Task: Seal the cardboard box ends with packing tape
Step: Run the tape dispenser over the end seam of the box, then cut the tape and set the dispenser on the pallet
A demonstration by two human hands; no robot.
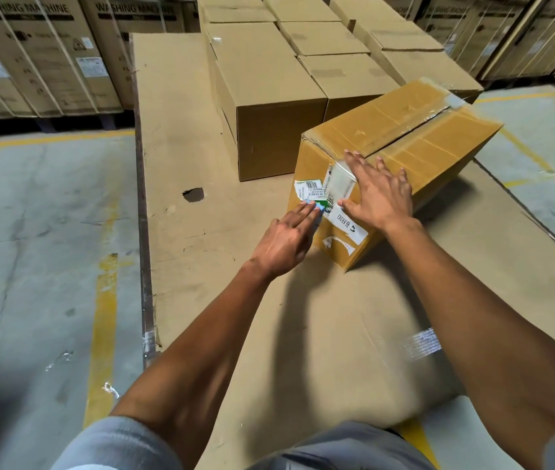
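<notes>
A brown cardboard box (422,130) lies skewed on a flat cardboard sheet (303,334). Clear packing tape (344,179) runs along its top seam and folds down over the near end, which carries torn labels. My right hand (379,193) lies flat with fingers spread on the box's near top corner, pressing on the tape. My left hand (286,240) has its fingers stretched against the near end face, touching a small blue thing (316,205) by the labels. Whether it grips that thing I cannot tell. No tape roll is in sight.
Several closed cardboard boxes (269,96) stand in rows behind the taped box. Tall washing machine cartons (31,56) line the back wall. Grey concrete floor with yellow lines (103,317) lies to the left and right. A hole (194,195) marks the sheet.
</notes>
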